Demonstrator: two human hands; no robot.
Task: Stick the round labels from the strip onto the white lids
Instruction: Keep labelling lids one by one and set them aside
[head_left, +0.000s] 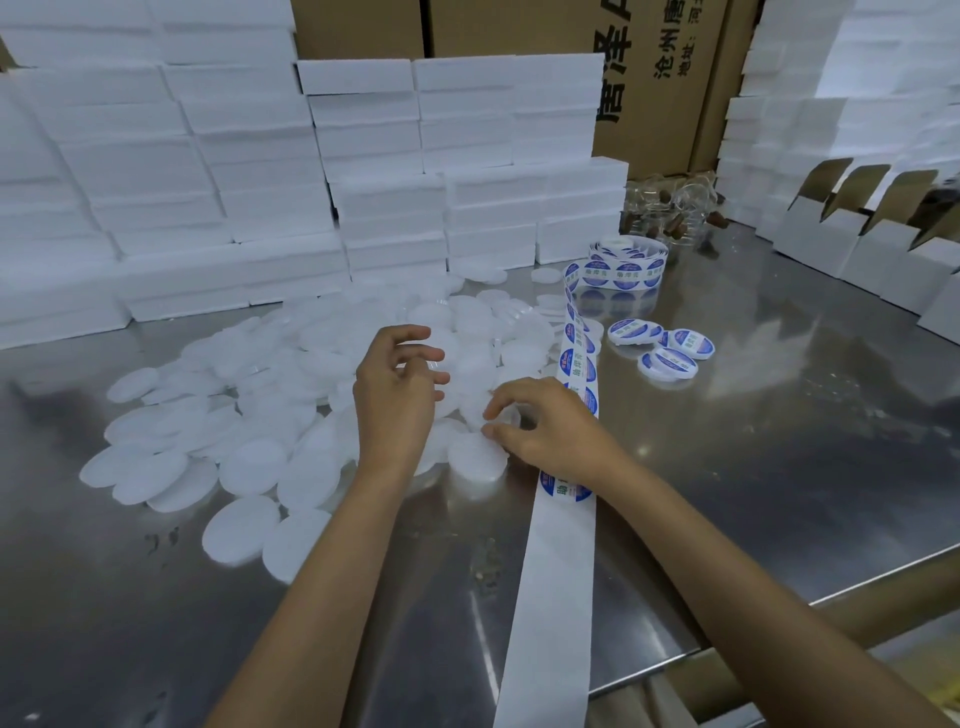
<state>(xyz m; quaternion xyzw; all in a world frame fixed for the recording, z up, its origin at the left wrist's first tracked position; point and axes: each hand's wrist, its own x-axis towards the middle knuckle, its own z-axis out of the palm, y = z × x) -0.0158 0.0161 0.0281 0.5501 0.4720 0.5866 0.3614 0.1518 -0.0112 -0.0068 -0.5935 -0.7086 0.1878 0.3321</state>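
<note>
A big loose pile of white lids covers the steel table. The label strip runs from its roll toward me; its near part is bare white backing, with one blue round label showing beside my right wrist. My left hand hovers over the middle of the pile, its curled fingers round a white lid. My right hand lies across the strip and pinches the edge of a small white lid between thumb and forefinger. Three labelled lids lie to the right of the strip.
Stacks of white foam boxes wall the back and left of the steel table. Folded white cartons stand at the right, clear jars with brown stoppers behind the roll. The table edge runs along the near right.
</note>
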